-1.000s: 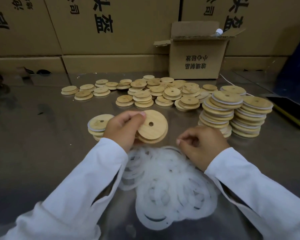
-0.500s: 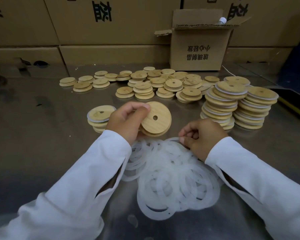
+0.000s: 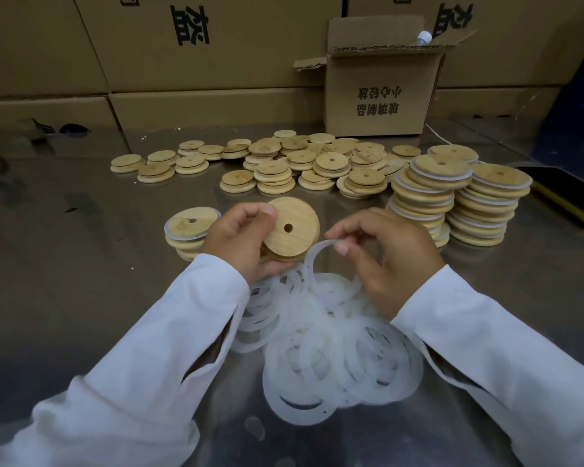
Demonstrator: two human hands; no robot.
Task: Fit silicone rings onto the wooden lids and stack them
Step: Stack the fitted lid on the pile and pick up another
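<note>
Wooden lid (image 3: 292,227): gripped at left rim by left hand (image 3: 240,241), just beyond ring pile (image 3: 334,348), at its far-left edge.
Silicone ring (image 3: 312,261): pinched at top by right hand (image 3: 388,257), stood on edge just right of lid, above pile.
Room: widest gap on steel table (image 3: 81,264) found left of pile; small ringed stack (image 3: 189,230) beyond-left, tall stacks (image 3: 429,193) beyond-right.
Hidden: pile's sides covered by sleeves (image 3: 169,348); more lids under held one, count unclear.
Facing: flat face tilted twd camera, centre hole showing; axis thru hole aimed up & back.
</note>
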